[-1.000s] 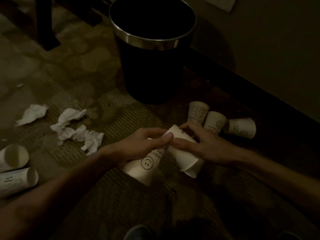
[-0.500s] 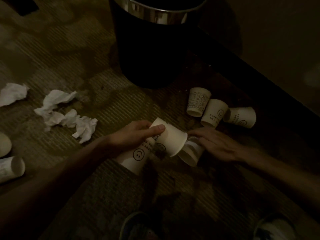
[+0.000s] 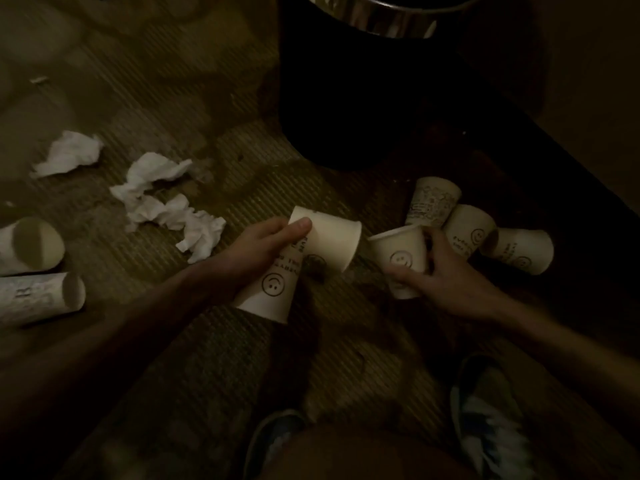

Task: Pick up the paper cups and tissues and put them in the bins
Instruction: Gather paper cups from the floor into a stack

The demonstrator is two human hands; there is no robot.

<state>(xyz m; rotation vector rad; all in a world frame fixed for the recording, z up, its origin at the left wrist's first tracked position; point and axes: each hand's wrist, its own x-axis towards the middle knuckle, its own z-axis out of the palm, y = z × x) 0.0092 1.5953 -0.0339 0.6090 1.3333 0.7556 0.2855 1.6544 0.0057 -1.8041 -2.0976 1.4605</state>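
My left hand (image 3: 265,249) grips two white paper cups at once: a plain-sided cup (image 3: 332,239) under the thumb and a smiley-face cup (image 3: 270,292) pointing down toward me. My right hand (image 3: 440,278) holds another smiley cup (image 3: 400,258) just right of them. Three more paper cups (image 3: 467,230) lie on the floor behind the right hand. Crumpled white tissues (image 3: 162,199) lie to the left. The black bin (image 3: 356,84) with a shiny metal rim stands straight ahead.
Two more paper cups (image 3: 31,271) lie on their sides at the left edge. Another tissue (image 3: 69,154) sits farther left. My shoes (image 3: 491,420) show at the bottom. A dark raised ledge (image 3: 540,188) runs along the right, beside the patterned carpet.
The right hand let go of the cup that both hands held and took hold of a separate smiley cup to the right. The view dropped lower, bringing my shoes into sight.
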